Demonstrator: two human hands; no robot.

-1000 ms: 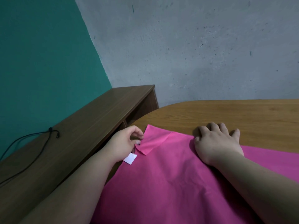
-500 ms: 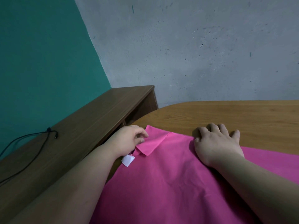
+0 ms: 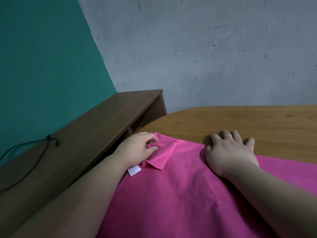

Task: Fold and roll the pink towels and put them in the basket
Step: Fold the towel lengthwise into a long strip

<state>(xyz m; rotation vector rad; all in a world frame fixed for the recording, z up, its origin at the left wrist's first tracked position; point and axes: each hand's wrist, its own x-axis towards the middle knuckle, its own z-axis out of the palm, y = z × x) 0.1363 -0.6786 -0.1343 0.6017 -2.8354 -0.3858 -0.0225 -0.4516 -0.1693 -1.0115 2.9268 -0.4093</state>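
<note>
On the wooden tabletop (image 3: 240,121) a pink towel (image 3: 180,194) lay spread almost flat, not yet folded or rolled; no basket was in view. My right hand (image 3: 229,152) pressed open-fingered on its far edge. My left hand (image 3: 139,148) pinched the turned-over corner, just above a white label (image 3: 134,170).

The towel (image 3: 180,194) lies spread over the near part of the table (image 3: 240,121), reaching its rounded left edge. My left hand (image 3: 139,148) pinches the towel's far left corner, which is folded back onto the cloth. A label (image 3: 134,170) sticks out just nearer to me. My right hand (image 3: 229,155) rests on the towel's far edge, right of the fold, fingertips on the table. A cabinet (image 3: 85,134) runs along the table's left side, with a cable (image 3: 34,152) on top.
</note>
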